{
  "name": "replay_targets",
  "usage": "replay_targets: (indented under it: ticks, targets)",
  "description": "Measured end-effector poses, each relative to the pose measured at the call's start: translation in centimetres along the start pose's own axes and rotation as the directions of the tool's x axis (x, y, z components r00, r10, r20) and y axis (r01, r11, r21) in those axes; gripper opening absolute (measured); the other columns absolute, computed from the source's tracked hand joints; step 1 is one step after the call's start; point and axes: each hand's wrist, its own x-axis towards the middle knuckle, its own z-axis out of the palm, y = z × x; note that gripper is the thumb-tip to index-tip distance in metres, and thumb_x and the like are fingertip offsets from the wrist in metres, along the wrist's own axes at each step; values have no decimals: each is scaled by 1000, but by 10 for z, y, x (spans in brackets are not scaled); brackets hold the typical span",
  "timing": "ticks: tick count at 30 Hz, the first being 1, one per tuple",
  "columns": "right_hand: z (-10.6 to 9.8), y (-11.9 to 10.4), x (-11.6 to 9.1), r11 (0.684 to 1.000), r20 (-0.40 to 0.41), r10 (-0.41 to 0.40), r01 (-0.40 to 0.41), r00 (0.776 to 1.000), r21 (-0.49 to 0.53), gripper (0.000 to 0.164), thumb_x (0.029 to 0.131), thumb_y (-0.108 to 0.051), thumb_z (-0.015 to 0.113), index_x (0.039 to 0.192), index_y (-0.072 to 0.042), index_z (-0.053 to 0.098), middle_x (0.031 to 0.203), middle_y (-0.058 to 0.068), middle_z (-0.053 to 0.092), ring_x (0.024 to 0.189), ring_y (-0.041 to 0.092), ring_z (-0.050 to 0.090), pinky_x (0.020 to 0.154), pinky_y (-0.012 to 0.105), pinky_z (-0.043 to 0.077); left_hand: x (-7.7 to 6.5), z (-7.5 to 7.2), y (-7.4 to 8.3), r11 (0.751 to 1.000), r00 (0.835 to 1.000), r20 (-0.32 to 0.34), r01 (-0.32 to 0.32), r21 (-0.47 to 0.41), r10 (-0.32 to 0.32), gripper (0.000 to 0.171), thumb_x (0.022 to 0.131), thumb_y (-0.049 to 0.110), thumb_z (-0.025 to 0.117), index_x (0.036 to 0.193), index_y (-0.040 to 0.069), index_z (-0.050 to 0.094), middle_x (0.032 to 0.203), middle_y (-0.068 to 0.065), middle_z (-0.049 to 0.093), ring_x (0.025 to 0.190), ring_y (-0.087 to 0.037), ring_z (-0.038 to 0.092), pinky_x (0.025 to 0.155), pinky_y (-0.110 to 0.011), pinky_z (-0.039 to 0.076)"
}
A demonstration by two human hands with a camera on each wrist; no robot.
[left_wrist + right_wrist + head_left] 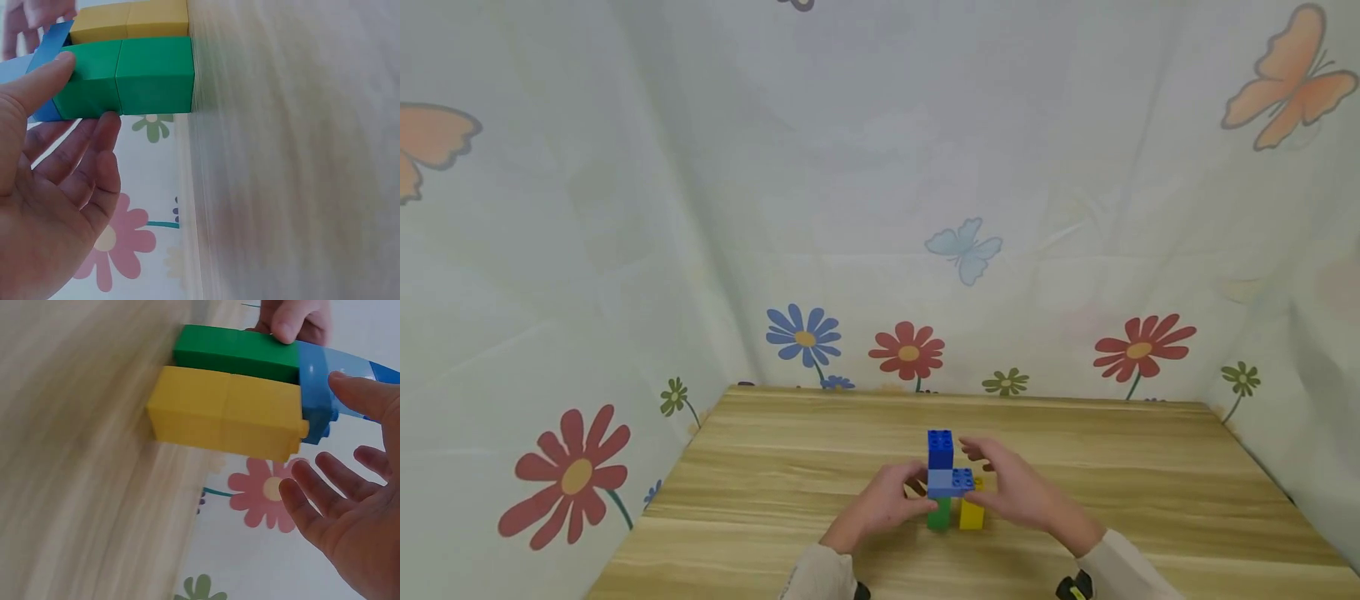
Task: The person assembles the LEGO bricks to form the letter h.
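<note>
A toy building-block structure stands on the wooden table. Its one leg is a stack of green blocks [155, 75], and beside it rises a stack of yellow blocks [225, 412]. A blue brick [962, 482] lies across the top, its studs showing on the yellow side. Above the green leg sit a light blue block [939, 478] and a dark blue block [940, 454]. My left hand [891, 498] pinches the upper green block between thumb and fingers. My right hand [1018, 493] has its fingers spread, with the thumb tip right at the blue brick.
The wood-grain table [790, 433] reaches back to a pale curtain [865, 167] printed with flowers and butterflies. More curtain hangs along the left and right sides.
</note>
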Motion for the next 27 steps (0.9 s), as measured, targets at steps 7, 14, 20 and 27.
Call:
replay_targets:
  ticks: [7, 14, 20, 27]
  targets:
    - [2, 17, -12, 1000, 62, 6, -4, 998, -22, 54, 90, -20, 67, 135, -3, 43, 129, 13, 51, 109, 25, 54, 88, 44, 47, 0, 1, -1, 999, 999, 19, 31, -13, -30, 27, 87, 26, 70, 112, 21, 62, 100, 14, 61, 89, -7, 58, 78, -25, 48]
    - [5, 25, -13, 1000, 87, 18, -16, 996, -23, 40, 94, -14, 60, 130, -2, 49, 123, 10, 56, 100, 21, 58, 81, 35, 51, 0, 2, -1, 998, 998, 15, 62, -1, -62, 28, 89, 29, 67, 115, 21, 61, 101, 14, 61, 89, -4, 57, 78, -26, 48]
    - [10, 29, -8, 1000, 39, 29, -28, 999, -13, 36, 94, -11, 59, 127, -2, 51, 119, 11, 59, 96, 20, 59, 78, 31, 51, 2, 3, 1, 997, 996, -28, 81, 21, -80, 34, 92, 31, 63, 122, 16, 57, 106, 8, 62, 90, -7, 57, 81, -30, 48]
    - [16, 37, -3, 996, 7, 85, -85, 996, -37, 44, 91, -12, 64, 131, -3, 48, 121, 14, 57, 95, 19, 58, 78, 35, 51, 5, 5, 8, 991, 989, -70, 131, 30, -129, 42, 93, 30, 61, 130, 9, 52, 112, -1, 62, 92, -12, 58, 83, -34, 49]
